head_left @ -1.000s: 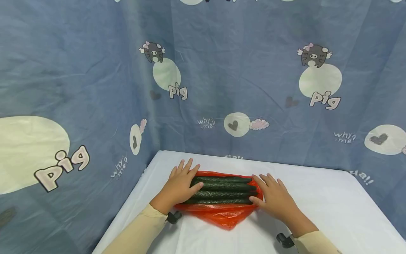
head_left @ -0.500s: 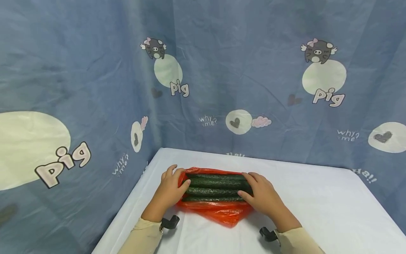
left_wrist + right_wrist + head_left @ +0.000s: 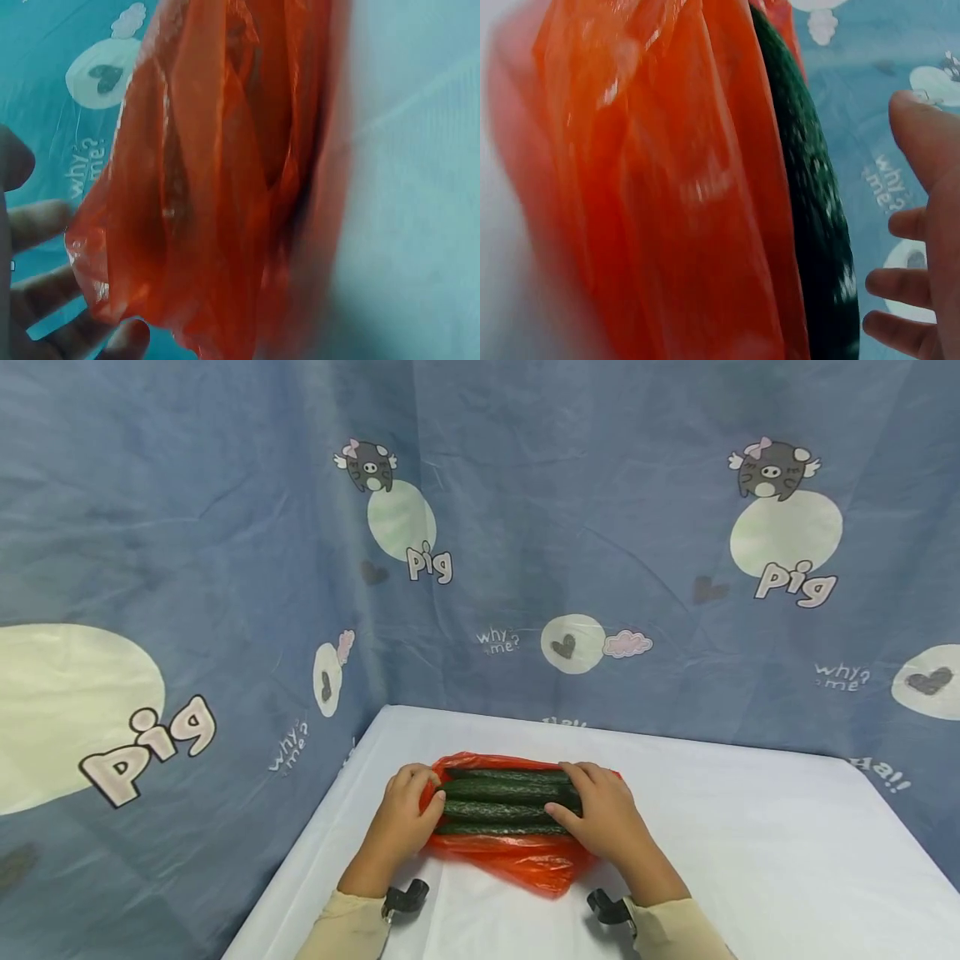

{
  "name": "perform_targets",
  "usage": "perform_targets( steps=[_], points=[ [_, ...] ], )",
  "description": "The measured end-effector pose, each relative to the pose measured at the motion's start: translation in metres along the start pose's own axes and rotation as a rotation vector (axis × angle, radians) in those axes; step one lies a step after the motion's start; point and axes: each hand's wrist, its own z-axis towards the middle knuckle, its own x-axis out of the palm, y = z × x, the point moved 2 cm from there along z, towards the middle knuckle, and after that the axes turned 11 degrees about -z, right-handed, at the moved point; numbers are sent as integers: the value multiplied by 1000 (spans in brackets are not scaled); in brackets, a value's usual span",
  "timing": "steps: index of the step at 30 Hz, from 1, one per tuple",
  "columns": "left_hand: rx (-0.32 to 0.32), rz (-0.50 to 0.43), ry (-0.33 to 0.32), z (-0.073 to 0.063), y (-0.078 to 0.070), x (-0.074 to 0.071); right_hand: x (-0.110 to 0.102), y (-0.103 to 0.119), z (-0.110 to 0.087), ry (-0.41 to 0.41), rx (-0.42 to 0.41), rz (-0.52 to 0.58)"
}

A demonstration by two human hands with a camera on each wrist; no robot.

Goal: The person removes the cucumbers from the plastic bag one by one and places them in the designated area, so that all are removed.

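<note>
Several dark green cucumbers (image 3: pixel 504 791) lie side by side in an open red plastic bag (image 3: pixel 525 858), its rim folded back around them. My left hand (image 3: pixel 401 818) is at the bag's left end, its fingers bent over the film and its thumb by the cucumber tips. The left wrist view has those fingers at a corner of the bag (image 3: pixel 195 172). My right hand (image 3: pixel 606 814) lies across the right end of the cucumbers, thumb and fingers spread, covering their tips. One cucumber (image 3: pixel 810 195) shows beside the red film in the right wrist view.
The bag lies on a white-covered table (image 3: pixel 750 852). A blue curtain (image 3: pixel 480 552) printed with pigs hangs behind and to the left. Black wrist cameras (image 3: pixel 407 896) sit under both sleeves, close to the tabletop.
My left hand has drawn back from over the cucumbers to the bag's left end, its fingers bending. The right hand has slid left from the bag's right edge onto the cucumbers.
</note>
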Motion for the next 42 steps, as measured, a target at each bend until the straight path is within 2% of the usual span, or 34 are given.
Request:
perform_targets(
  steps=[4,7,13,19,23,30,35,42],
  points=[
    [31,48,-31,1,3,-1,5,8,6,5,-20,-26],
    [38,44,-43,1,8,-1,9,16,11,20,-29,-29],
    [21,-25,-62,-2,21,-2,18,36,18,47,-35,-16],
    [53,-113,-95,-5,27,-2,21,48,22,63,-21,-8],
    [53,-157,-103,-4,27,-2,21,51,26,74,-12,20],
    [40,-172,-99,-3,28,2,32,49,29,93,-16,44],
    [27,-165,-91,-4,29,3,40,48,27,70,-3,33],
    [32,-151,-92,-3,29,2,44,51,28,-11,19,19]
  ],
)
